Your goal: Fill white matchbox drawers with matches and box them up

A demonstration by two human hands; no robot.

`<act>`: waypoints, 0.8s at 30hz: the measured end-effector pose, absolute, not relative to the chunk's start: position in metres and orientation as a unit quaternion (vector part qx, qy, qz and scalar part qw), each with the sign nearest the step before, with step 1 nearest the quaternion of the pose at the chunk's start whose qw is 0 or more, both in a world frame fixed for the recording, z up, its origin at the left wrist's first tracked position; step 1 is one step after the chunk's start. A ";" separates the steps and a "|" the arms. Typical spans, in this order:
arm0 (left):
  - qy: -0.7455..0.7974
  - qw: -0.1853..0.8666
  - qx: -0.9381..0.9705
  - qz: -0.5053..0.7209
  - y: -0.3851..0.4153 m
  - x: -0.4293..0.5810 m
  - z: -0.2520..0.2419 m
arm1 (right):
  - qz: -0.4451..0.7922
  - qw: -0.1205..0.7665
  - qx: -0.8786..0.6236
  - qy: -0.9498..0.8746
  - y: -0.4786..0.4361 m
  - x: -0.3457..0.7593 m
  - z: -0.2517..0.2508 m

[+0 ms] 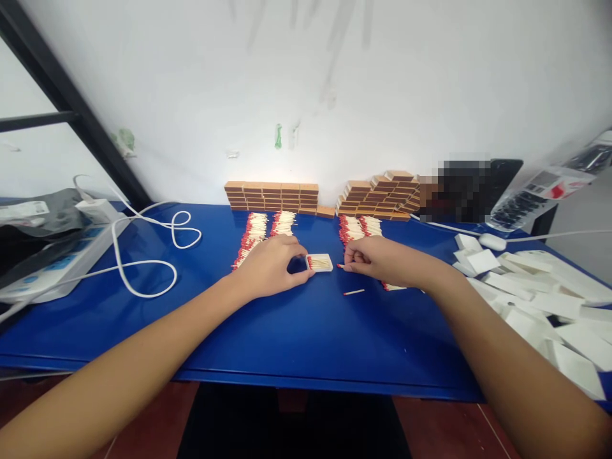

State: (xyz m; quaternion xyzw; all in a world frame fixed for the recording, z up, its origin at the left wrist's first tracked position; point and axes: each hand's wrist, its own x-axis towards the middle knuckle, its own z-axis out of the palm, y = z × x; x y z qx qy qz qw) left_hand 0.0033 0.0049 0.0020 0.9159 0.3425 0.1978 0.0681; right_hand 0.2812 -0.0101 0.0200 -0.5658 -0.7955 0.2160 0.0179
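Note:
A small white tray [320, 263] with several red-tipped matches lies on the blue table. My left hand [277, 264] grips its left end between thumb and fingers. To the right of the tray, my right hand [370, 260] is closed in a pinch on a match [340, 266], whose red head pokes out to the left. One loose match [354, 292] lies just below that hand. Rows of matches [255, 231] are beside and behind my left hand, and more rows [350, 228] lie behind my right hand, which partly hides them.
Stacked brown matchboxes [271, 196] stand along the wall, with a second stack [377, 194] further right. White empty trays [535, 293] are heaped at the right. A power strip [71, 255] and white cable [143, 261] lie left. A plastic-wrapped bottle pack [545, 191] is at back right.

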 end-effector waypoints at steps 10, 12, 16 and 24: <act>0.332 0.069 0.917 0.211 0.005 0.003 0.001 | 0.203 0.118 -0.545 -0.805 -0.023 0.266 0.040; 0.320 0.075 0.920 0.214 0.004 0.004 0.001 | 0.201 0.155 -0.527 -0.811 -0.027 0.256 0.041; 0.299 0.076 0.926 0.217 0.003 0.004 0.001 | 0.202 0.167 -0.498 -0.826 -0.029 0.243 0.033; 0.307 0.073 0.923 0.221 0.005 0.003 -0.001 | 0.275 0.053 -0.519 -0.808 -0.031 0.270 0.046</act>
